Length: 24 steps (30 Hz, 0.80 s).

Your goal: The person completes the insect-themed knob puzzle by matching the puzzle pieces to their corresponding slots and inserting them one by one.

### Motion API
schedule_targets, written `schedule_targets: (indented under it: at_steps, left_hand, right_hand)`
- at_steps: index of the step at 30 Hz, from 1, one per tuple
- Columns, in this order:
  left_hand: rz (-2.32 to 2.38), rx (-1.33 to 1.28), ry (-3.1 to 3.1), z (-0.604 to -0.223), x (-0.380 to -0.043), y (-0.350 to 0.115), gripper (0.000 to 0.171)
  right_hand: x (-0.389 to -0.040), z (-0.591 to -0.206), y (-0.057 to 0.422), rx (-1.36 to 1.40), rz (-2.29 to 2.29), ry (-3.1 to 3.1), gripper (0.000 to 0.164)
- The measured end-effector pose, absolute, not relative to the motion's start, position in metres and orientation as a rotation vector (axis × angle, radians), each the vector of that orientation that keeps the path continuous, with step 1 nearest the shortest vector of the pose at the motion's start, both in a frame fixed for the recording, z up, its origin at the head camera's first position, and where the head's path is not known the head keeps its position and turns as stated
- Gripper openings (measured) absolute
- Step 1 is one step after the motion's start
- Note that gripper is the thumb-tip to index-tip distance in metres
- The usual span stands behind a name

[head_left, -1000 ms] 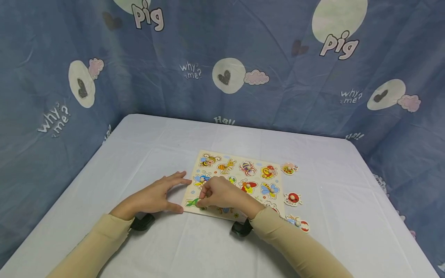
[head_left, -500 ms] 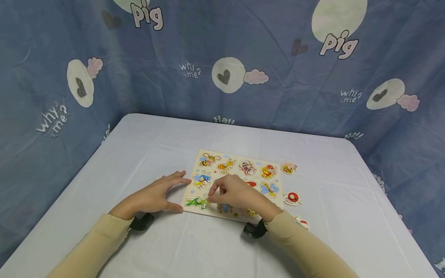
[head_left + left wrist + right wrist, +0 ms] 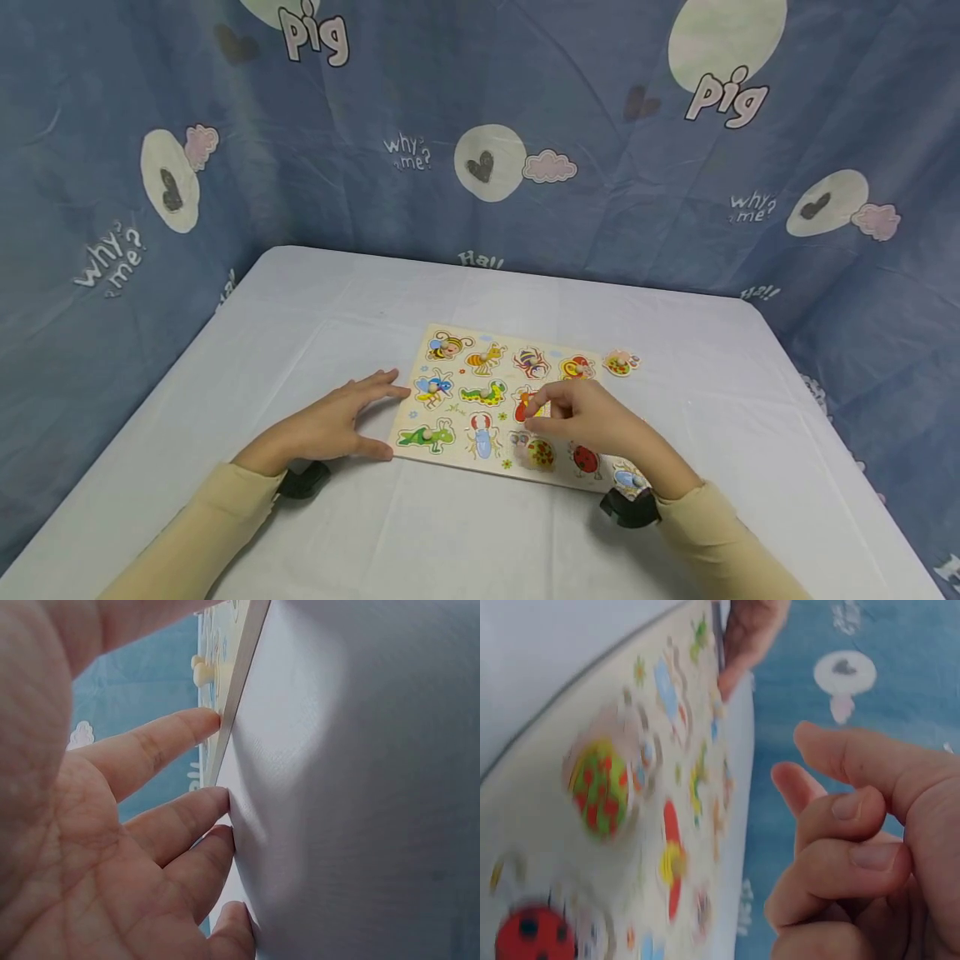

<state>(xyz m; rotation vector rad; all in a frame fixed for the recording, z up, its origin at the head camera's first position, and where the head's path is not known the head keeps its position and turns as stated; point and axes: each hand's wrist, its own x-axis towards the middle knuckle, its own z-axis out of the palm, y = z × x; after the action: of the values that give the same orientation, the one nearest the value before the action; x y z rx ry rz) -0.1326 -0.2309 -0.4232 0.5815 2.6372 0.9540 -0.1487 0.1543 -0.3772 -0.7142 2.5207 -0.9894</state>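
A wooden peg puzzle board with colourful insect pictures lies on the white table. My left hand rests beside its left edge, fingers and thumb spread, with fingertips touching the edge. A green grasshopper piece with a knob sits in the front left corner. My right hand hovers over the right half of the board. In the right wrist view its thumb and forefinger stand apart and the other fingers curl loosely, holding nothing. The blue beetle, spotted snail and red ladybird pictures show no knobs.
A loose spotted piece lies off the board's right edge. Another loose piece with blue on it is partly hidden by the right wrist's black camera. A blue printed curtain hangs behind the table.
My right hand has left the grasshopper piece and moved right across the board, uncovering the caterpillar and beetle pictures. It now blocks the loose red ladybird piece. My left hand stays put.
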Motion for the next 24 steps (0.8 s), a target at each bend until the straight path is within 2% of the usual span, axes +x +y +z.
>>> schedule_targets:
  at_steps: [11, 24]
  left_hand:
    - [0.963, 0.589, 2.638, -0.425, -0.133, -0.232, 0.087]
    - [0.959, 0.582, 2.64, -0.423, -0.132, -0.231, 0.086]
  right_hand:
    - [-0.132, -0.369, 0.214, -0.658, -1.023, 2.513, 0.019]
    - [-0.102, -0.38, 0.249, -0.393, -0.966, 2.639, 0.016]
